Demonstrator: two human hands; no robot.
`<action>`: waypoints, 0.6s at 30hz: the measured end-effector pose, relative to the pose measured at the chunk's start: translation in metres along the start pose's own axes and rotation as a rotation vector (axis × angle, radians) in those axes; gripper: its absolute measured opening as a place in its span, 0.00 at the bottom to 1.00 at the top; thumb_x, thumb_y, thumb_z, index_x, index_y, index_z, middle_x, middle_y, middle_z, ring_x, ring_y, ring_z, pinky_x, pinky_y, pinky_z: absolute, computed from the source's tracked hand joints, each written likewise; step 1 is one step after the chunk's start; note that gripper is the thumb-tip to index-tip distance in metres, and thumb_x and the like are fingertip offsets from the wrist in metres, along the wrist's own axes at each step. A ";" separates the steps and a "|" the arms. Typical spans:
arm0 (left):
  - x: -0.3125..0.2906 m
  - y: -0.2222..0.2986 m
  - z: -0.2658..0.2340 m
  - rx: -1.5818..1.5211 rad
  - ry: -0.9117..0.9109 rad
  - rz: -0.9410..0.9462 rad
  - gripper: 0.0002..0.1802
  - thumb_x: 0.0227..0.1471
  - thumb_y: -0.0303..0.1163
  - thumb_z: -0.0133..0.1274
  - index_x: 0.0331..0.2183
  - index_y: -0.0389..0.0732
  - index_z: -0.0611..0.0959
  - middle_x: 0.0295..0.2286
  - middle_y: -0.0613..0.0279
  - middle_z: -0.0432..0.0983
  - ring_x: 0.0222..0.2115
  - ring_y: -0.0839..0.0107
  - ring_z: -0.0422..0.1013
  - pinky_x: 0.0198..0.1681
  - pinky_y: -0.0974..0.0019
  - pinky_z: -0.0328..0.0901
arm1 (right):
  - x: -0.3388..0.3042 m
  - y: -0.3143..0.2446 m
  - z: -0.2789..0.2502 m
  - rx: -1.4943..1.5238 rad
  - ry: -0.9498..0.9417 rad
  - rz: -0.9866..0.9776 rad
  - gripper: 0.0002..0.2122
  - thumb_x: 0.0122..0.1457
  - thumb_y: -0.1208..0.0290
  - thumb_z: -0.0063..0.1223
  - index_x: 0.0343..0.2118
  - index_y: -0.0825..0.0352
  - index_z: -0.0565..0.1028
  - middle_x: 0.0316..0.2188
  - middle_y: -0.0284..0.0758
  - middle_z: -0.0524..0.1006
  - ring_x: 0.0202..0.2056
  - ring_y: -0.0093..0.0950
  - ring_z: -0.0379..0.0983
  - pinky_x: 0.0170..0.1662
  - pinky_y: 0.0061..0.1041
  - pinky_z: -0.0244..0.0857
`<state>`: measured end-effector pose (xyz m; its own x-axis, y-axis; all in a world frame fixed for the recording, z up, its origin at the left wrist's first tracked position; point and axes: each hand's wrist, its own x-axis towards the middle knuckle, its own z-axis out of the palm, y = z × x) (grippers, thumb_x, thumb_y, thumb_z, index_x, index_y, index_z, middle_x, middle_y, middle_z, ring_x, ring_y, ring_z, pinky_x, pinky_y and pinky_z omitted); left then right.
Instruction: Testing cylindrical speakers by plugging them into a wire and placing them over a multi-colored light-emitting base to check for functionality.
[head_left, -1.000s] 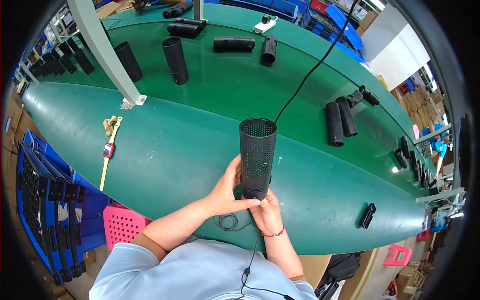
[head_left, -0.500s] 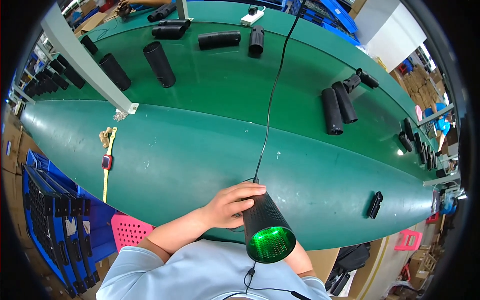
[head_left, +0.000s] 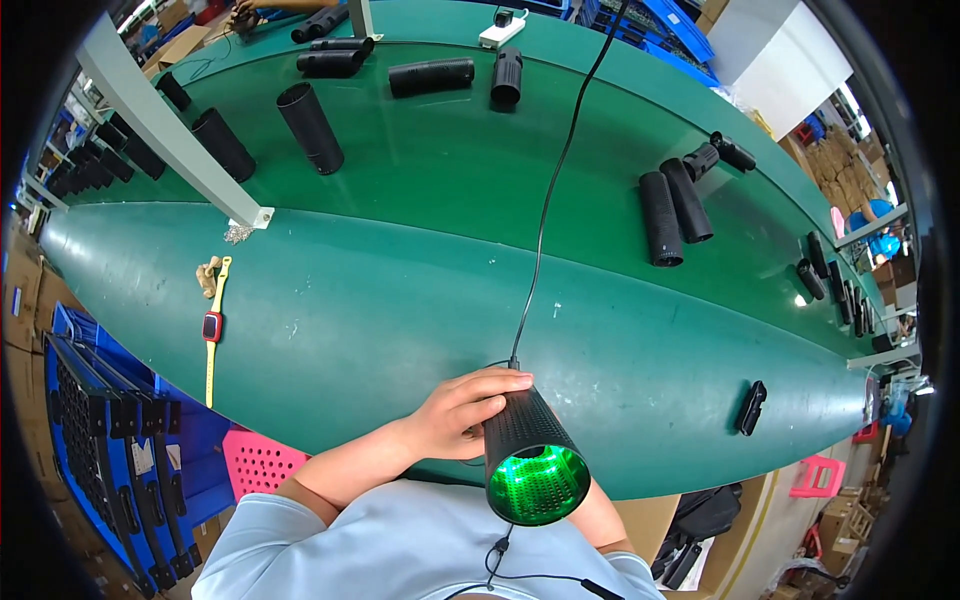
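Take the held cylinder (head_left: 530,450) as the dial's centre, 12 pointing away from the wearer. At 10 o'clock a watch (head_left: 212,326) lies stretched out near the table edge beside a crumpled tan lump (head_left: 208,280), presumably put there to be out of the way. At 11, an upright cylinder (head_left: 310,130) stands on end, perhaps to take up little room. The left hand (head_left: 450,415) has its fingers clamped around the held cylinder's far end, in front of the wearer's chest; that grip seems chosen to tip the open mouth toward the eyes, leaving the green-lit inside in view. A cable (head_left: 546,200) meets that far end and runs off toward 12. The right hand is hidden behind the cylinder, only the right arm (head_left: 597,522) showing at 4, so I cannot tell whether its fingers are apart or together. At 1, fallen cylinders (head_left: 660,220) lie side by side; at 3, a small black part (head_left: 751,408) sits alone.

As for materials, the watch pairs a thin yellow strap, probably rubbery, with a rounded red case. The held cylinder is dark, its wall pierced by rows of tiny holes, its rim round. The cable looks smooth and slim; the small part is elongated, apparently hard plastic.
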<state>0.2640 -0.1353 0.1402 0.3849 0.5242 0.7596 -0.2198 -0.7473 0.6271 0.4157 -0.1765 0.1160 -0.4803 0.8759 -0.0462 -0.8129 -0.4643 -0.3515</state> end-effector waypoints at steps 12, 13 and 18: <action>-0.016 -0.005 0.002 -0.059 -0.080 -0.191 0.46 0.32 0.19 0.56 0.54 0.55 0.58 0.47 0.59 0.64 0.43 0.58 0.67 0.44 0.61 0.66 | -0.009 0.003 0.024 -0.124 0.210 -0.047 0.12 0.54 0.74 0.40 0.41 0.71 0.67 0.33 0.36 0.73 0.30 0.21 0.70 0.33 0.17 0.65; -0.016 -0.004 0.002 -0.040 -0.082 -0.173 0.46 0.32 0.19 0.56 0.54 0.55 0.57 0.47 0.59 0.64 0.43 0.58 0.67 0.44 0.61 0.66 | -0.010 0.006 0.015 -0.069 0.164 -0.033 0.12 0.54 0.75 0.40 0.41 0.71 0.67 0.33 0.36 0.73 0.30 0.21 0.70 0.33 0.17 0.65; -0.016 -0.005 0.001 -0.012 -0.096 -0.160 0.47 0.31 0.19 0.56 0.54 0.55 0.58 0.47 0.58 0.64 0.43 0.58 0.67 0.43 0.62 0.66 | -0.010 0.004 0.013 0.080 0.134 0.049 0.12 0.53 0.76 0.40 0.41 0.71 0.68 0.33 0.36 0.73 0.30 0.22 0.70 0.33 0.17 0.65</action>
<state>0.2597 -0.1403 0.1248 0.4993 0.5940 0.6307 -0.1592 -0.6527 0.7407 0.4127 -0.1887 0.1272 -0.4760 0.8592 -0.1877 -0.8159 -0.5111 -0.2703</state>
